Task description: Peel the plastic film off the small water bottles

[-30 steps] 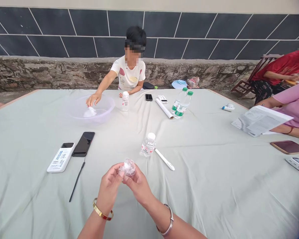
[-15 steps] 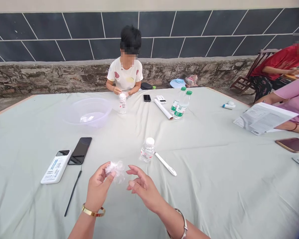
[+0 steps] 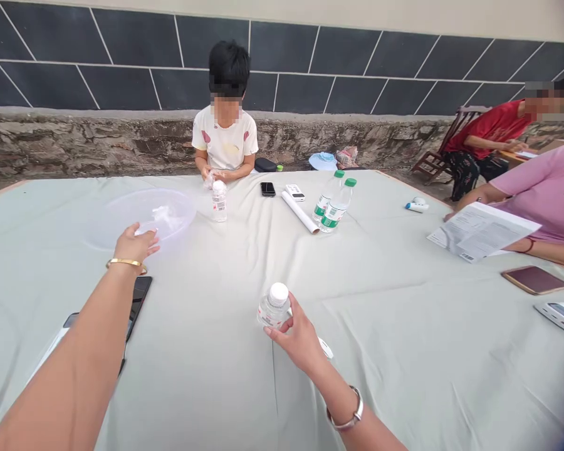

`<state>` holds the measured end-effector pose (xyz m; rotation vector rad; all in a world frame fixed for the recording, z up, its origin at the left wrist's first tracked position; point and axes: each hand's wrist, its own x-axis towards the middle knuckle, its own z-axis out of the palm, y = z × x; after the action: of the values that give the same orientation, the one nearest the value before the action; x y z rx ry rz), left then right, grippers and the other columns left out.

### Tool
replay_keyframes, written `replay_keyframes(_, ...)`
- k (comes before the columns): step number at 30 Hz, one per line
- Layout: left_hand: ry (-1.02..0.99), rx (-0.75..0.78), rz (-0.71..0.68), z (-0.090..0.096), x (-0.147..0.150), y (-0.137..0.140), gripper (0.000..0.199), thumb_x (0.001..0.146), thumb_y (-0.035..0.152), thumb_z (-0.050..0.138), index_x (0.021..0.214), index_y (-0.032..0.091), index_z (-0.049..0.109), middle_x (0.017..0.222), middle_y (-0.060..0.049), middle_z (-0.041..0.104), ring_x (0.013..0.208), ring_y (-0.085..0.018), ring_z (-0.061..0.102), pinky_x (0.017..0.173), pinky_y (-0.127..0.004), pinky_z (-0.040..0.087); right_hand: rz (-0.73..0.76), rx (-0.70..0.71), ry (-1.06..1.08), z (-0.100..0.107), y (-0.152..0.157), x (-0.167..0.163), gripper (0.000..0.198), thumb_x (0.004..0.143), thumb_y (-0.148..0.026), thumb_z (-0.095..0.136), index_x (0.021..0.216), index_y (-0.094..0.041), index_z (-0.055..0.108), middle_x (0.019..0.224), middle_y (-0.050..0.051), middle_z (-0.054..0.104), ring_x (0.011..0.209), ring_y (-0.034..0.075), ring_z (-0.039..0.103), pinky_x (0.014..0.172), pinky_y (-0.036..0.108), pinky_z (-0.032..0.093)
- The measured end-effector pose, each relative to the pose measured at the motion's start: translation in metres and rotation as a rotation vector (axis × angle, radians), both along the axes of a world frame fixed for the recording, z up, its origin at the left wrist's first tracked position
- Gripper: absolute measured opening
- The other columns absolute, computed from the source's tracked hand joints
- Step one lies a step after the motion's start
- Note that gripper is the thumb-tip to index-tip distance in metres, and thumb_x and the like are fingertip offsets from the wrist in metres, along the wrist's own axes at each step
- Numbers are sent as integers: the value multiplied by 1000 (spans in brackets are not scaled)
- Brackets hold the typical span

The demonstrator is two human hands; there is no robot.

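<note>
My left hand [image 3: 138, 243] reaches over the near rim of a translucent purple basin [image 3: 188, 227], its fingers apart and holding nothing. Inside the basin lies crumpled clear plastic film [image 3: 165, 217], just beyond my fingertips. With thumb and fingers around its right side, my right hand [image 3: 297, 335] grips a small clear plastic bottle [image 3: 272, 307] with a white cap, upright on the cloth. A white utility knife [image 3: 326, 348] lies mostly hidden behind that hand. Beneath my left forearm, a black phone [image 3: 140, 304] and a white power bank [image 3: 51, 354] are partly covered.
Across the cloth-covered table [image 3: 207, 376] a person [image 3: 225, 141] handles clear film beside another small bottle [image 3: 220, 203]. Two green-capped water bottles [image 3: 336, 207] stand near a white roll [image 3: 301, 213]. At right, a person in pink [image 3: 540, 188] holds a paper [image 3: 484, 232].
My left hand has moved from the middle to the basin and let go of the crumpled film, now inside it. My right hand has closed on the small bottle. The view has shifted slightly.
</note>
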<state>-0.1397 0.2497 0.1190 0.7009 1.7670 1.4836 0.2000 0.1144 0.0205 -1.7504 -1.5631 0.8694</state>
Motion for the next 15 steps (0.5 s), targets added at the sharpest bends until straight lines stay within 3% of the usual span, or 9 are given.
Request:
replay_keyframes(2,41,33,-98,-25,16,-30,44,77,19,61,119,11,51,100,-9,63,86,-16,64,84,-38,51,42,-29,-16,-5,11,-7,59,65,-37,68,119,-24,49,89,1,65,69,19,61,63,32,48)
replay_keyframes(4,37,-1,-270,-57,38,-66,35,73,30,63,104,13,58,92,-8,66,85,-20,65,83,-39,51,46,-24,-36,-10,26,-15,42,65,-37,68,103,-25,53,87,1,66,77,22,63,65,33,48)
replay_keyframes(8,99,-94,-432,-117,88,-129,33,69,40,62,94,17,63,92,-8,69,86,-21,65,82,-37,50,-47,29,-80,-16,80,-28,45,64,-39,68,102,-24,47,87,2,66,79,22,64,66,32,48)
replay_keyframes(11,214,-32,-494,-142,115,-151,24,74,36,56,89,20,65,89,-7,70,84,-21,65,78,-35,51,-149,93,-95,-23,134,-37,47,64,-40,69,103,-24,46,90,2,65,81,21,63,68,31,48)
replay_keyframes(15,417,129,-609,-154,124,-152,17,78,27,49,80,23,65,77,-4,68,73,-19,63,68,-32,50,-240,155,-17,-35,200,-47,47,66,-40,68,104,-23,46,96,3,65,84,19,62,72,30,48)
